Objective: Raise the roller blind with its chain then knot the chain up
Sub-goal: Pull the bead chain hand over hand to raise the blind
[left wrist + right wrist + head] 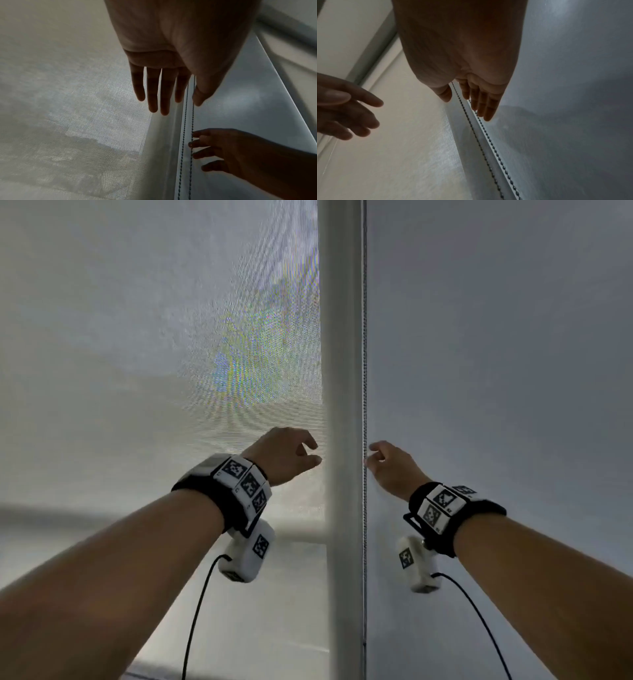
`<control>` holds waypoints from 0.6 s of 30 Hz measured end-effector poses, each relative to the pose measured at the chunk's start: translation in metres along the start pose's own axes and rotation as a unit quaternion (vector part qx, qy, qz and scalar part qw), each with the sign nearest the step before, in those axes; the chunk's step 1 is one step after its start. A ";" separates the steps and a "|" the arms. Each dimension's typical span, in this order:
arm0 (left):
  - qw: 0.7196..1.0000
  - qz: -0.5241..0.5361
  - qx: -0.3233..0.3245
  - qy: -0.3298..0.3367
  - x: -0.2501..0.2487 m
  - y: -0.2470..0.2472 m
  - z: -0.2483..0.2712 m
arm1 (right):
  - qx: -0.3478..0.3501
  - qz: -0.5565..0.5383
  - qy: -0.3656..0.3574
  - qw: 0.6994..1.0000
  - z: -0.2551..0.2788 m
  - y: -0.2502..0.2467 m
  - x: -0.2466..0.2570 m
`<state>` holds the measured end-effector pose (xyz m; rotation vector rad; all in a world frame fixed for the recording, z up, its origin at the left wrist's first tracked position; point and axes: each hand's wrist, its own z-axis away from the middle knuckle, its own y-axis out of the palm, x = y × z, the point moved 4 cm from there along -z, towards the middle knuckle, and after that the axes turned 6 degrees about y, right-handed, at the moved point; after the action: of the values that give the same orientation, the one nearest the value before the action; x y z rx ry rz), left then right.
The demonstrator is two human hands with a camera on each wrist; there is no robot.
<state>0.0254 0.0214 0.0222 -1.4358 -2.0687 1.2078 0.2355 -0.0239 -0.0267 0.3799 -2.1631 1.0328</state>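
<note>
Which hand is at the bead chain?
The right hand: its fingers touch the chain. The left hand is apart from it, on the other side of the white post.

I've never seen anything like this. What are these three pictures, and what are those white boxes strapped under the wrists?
No machine: these are a person's two bare hands. One picture comes from a camera on the head; the white boxes are cameras, one under each wrist, looking along the fingers. The person faces a mesh blind and a grey blind with a white post between. The right hand has its fingertips at the bead chain beside the post, not gripping it. The left hand hovers open, holding nothing.
</note>
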 end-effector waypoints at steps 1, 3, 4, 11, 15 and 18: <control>1.000 0.008 0.001 -0.002 0.004 0.003 -0.002 | 0.003 -0.008 0.009 1.000 -0.003 0.007 -0.003; 1.000 0.018 -0.005 -0.007 0.015 0.010 -0.008 | 0.004 -0.012 0.027 1.000 -0.009 0.019 -0.008; 1.000 0.022 -0.001 -0.009 0.019 0.014 -0.011 | 0.010 -0.016 0.035 0.999 -0.013 0.025 -0.010; 0.995 0.100 -0.002 0.001 0.028 0.048 -0.033 | -0.065 -0.090 0.048 0.993 -0.029 0.036 -0.026; 0.993 0.114 0.005 0.009 0.021 0.072 -0.042 | -0.160 -0.020 -0.017 0.987 -0.023 0.037 -0.029; 0.989 0.145 -0.015 0.008 0.012 0.078 -0.050 | -0.171 -0.093 -0.025 0.980 -0.021 0.041 -0.035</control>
<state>0.1000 0.0642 -0.0134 -1.8028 -1.9227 1.2697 0.2483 0.0172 -0.0653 0.4380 -2.2478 0.5392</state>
